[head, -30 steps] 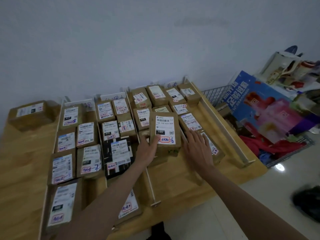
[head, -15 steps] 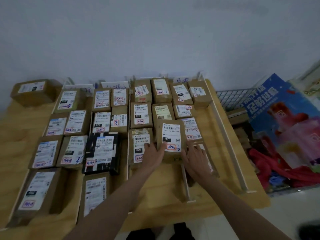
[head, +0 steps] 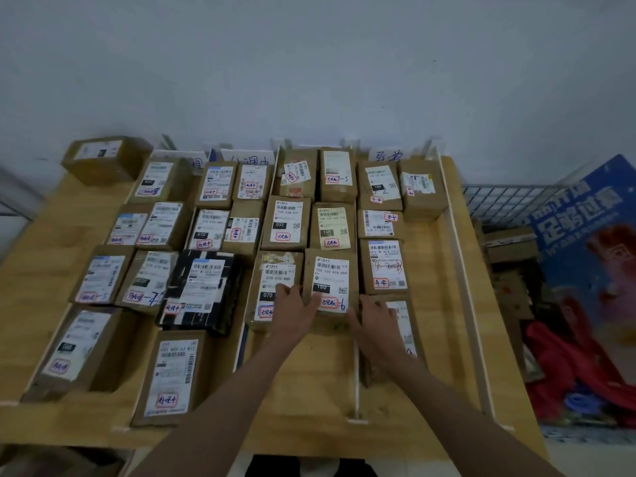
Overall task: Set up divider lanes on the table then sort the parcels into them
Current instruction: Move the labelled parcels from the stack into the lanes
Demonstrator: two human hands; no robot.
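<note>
While parcels fill the table (head: 426, 342) lanes, both hands, left (head: 295, 313) and right (head: 373, 320), press one parcel (head: 330, 282) with relaxed fingers.

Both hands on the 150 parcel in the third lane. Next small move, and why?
Probably let go and withdraw both hands. The 150 parcel already lies flat in its lane, close beside the 070 parcel, left hand and right hand only at its near edge.

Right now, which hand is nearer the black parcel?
Left. The left hand rests on the brown parcels just right of the black parcel; the right hand lies farther right, across the white divider.
</note>
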